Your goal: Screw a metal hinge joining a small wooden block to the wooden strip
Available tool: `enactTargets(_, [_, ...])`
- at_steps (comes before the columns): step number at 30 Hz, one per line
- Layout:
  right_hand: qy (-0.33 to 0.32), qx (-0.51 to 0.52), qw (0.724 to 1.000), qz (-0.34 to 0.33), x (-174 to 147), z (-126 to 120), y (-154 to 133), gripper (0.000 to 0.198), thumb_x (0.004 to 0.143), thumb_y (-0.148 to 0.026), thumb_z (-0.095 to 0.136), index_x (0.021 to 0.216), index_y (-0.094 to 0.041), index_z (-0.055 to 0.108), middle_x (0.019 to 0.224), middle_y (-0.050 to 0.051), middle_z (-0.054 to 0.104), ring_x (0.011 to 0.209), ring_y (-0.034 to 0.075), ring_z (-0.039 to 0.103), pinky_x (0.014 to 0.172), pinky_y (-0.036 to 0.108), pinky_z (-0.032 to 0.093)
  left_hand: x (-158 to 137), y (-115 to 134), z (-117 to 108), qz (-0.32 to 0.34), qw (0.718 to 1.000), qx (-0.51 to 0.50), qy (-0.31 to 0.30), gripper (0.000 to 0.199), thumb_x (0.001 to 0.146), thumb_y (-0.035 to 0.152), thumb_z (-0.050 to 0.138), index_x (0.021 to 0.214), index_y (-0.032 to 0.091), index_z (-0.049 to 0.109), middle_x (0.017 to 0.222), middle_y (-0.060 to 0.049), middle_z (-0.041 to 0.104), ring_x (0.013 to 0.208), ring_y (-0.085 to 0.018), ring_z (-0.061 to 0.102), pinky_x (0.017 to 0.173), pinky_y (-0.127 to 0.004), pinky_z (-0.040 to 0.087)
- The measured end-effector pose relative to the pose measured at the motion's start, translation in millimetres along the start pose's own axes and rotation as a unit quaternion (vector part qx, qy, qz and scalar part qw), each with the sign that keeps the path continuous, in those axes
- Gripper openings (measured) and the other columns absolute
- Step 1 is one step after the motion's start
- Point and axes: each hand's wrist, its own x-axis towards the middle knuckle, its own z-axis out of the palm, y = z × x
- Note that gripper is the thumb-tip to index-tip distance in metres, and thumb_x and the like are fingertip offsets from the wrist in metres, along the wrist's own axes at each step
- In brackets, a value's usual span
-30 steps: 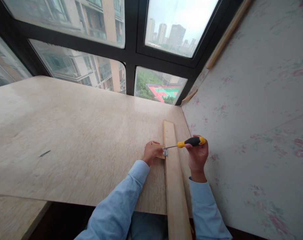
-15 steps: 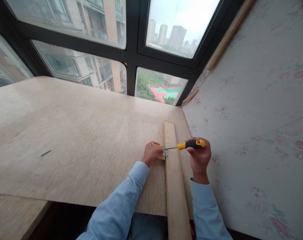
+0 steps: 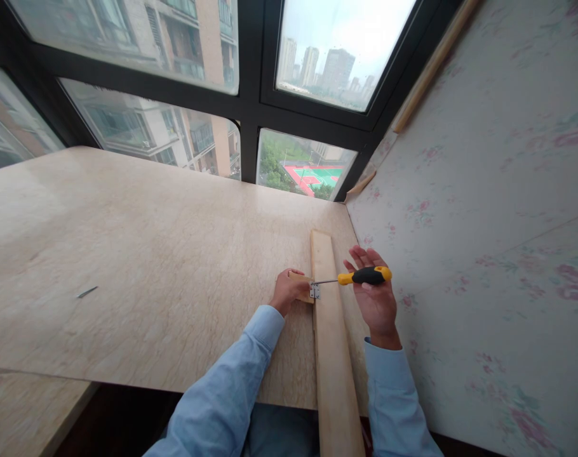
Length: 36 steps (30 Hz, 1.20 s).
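Note:
My left hand [image 3: 288,292] is closed on a small wooden block [image 3: 305,297], which butts against the left edge of a long wooden board [image 3: 334,336]. A small metal hinge [image 3: 315,291] lies across the joint, beside my left fingertips. The tip of a yellow and black screwdriver [image 3: 368,275] meets the hinge's upper left part; any screw there is too small to make out. Across the palm of my right hand [image 3: 377,304] lies the screwdriver's handle. The fingers of that hand are stretched out and apart, not wrapped around the handle.
A thin small metal piece [image 3: 87,292] lies on the marble-look ledge [image 3: 150,254] at the left. Floral wallpapered wall [image 3: 484,254] rises close to my right hand. Dark window frames [image 3: 251,95] border the far side. The board runs past the ledge's front edge toward me.
My right fingers have uncurled from the screwdriver handle and spread upward. The screwdriver stays nearly level with its tip at the hinge. My left hand keeps its place on the block.

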Motion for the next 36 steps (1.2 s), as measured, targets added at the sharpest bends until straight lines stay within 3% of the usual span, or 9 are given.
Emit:
enactTargets(6, [0.074, -0.094, 0.993, -0.018, -1.8, 1.5, 4.0, 0.042, 0.076, -0.030, 0.075, 0.113, -0.025, 0.058, 0.113, 0.007, 0.067, 0.099, 0.025, 0.068, 0.091, 0.051, 0.054, 3.8, -2.7, 0.9, -0.006, 1.000, 0.008, 0.011, 0.036, 0.043, 0.005, 0.072, 0.074, 0.015, 0.058, 0.059, 0.004, 0.058, 0.053, -0.013, 0.056, 0.049, -0.021, 0.043])
enactTargets(11, [0.121, -0.164, 0.973, -0.110, -2.5, 1.5, 10.2, 0.050, 0.062, -0.027, 0.087, 0.091, -0.026, 0.046, 0.079, -0.005, 0.061, 0.069, 0.015, 0.063, 0.069, 0.034, 0.057, 5.6, -3.4, 4.0, 0.017, 0.998, 0.047, 0.032, 0.037, 0.043, 0.005, 0.075, 0.075, 0.016, 0.061, 0.059, 0.004, 0.058, 0.054, -0.013, 0.057, 0.048, -0.020, 0.041])
enactTargets(14, [0.120, -0.182, 0.968, -0.121, -2.4, 0.3, 11.9, 0.047, 0.070, -0.040, 0.080, 0.101, -0.028, 0.046, 0.083, -0.004, 0.058, 0.073, 0.014, 0.061, 0.073, 0.033, 0.054, 5.3, -2.1, 5.2, 0.036, 0.995, 0.078, 0.042, 0.038, 0.043, 0.004, 0.076, 0.076, 0.016, 0.063, 0.059, 0.003, 0.059, 0.054, -0.014, 0.058, 0.047, -0.020, 0.040])
enactTargets(17, [0.102, -0.143, 0.978, -0.111, -1.3, -1.2, 10.1, 0.056, 0.080, -0.050, 0.068, 0.124, -0.031, 0.040, 0.111, 0.005, 0.061, 0.097, 0.020, 0.063, 0.091, 0.044, 0.050, 4.4, -0.9, 5.2, 0.037, 0.994, 0.089, 0.044, 0.038, 0.044, 0.004, 0.076, 0.077, 0.016, 0.063, 0.059, 0.002, 0.059, 0.055, -0.014, 0.058, 0.047, -0.020, 0.040])
enactTargets(22, [0.043, -0.021, 0.997, -0.067, -0.1, -3.0, 1.3, 0.053, 0.080, -0.035, 0.066, 0.128, -0.034, 0.043, 0.132, 0.005, 0.056, 0.125, 0.024, 0.053, 0.112, 0.056, 0.031, 1.7, 2.3, 4.5, 0.040, 0.994, 0.095, 0.033, 0.036, 0.046, 0.008, 0.074, 0.079, 0.016, 0.061, 0.062, 0.002, 0.059, 0.055, -0.013, 0.057, 0.046, -0.020, 0.040])
enactTargets(28, [0.067, -0.085, 0.993, -0.041, -0.6, -11.6, 0.0, 0.042, 0.081, -0.033, 0.070, 0.119, -0.026, 0.052, 0.116, 0.008, 0.064, 0.102, 0.024, 0.065, 0.094, 0.050, 0.050, 0.0, 13.8, 6.4, 0.002, 0.992, 0.127, 0.017, 0.037, 0.046, 0.010, 0.071, 0.081, 0.017, 0.058, 0.064, 0.003, 0.056, 0.055, -0.014, 0.057, 0.046, -0.020, 0.040])
enactTargets(31, [0.106, -0.144, 0.981, -0.077, -0.2, -20.4, 6.8, 0.043, 0.069, -0.035, 0.082, 0.099, -0.024, 0.053, 0.091, 0.001, 0.063, 0.081, 0.018, 0.064, 0.079, 0.039, 0.055, 0.1, 18.1, 7.1, -0.004, 0.986, 0.163, 0.016, 0.039, 0.047, 0.010, 0.072, 0.083, 0.017, 0.059, 0.065, 0.003, 0.057, 0.057, -0.014, 0.058, 0.047, -0.021, 0.041])
enactTargets(33, [0.134, -0.189, 0.967, -0.103, -0.6, -25.6, 12.1, 0.047, 0.065, -0.042, 0.083, 0.094, -0.024, 0.051, 0.088, 0.000, 0.058, 0.077, 0.016, 0.061, 0.074, 0.034, 0.054, 0.3, 19.2, 7.2, -0.002, 0.983, 0.184, 0.018, 0.040, 0.048, 0.010, 0.073, 0.085, 0.016, 0.060, 0.067, 0.002, 0.058, 0.058, -0.014, 0.059, 0.048, -0.020, 0.042])
enactTargets(36, [0.144, -0.237, 0.955, -0.103, -2.4, -29.7, 17.4, 0.046, 0.080, -0.056, 0.064, 0.109, -0.024, 0.049, 0.095, 0.003, 0.055, 0.083, 0.017, 0.059, 0.079, 0.036, 0.052, 0.5, 18.8, 7.2, -0.006, 0.981, 0.194, 0.014, 0.042, 0.048, 0.011, 0.075, 0.088, 0.016, 0.061, 0.069, 0.002, 0.060, 0.059, -0.014, 0.059, 0.049, -0.021, 0.043])
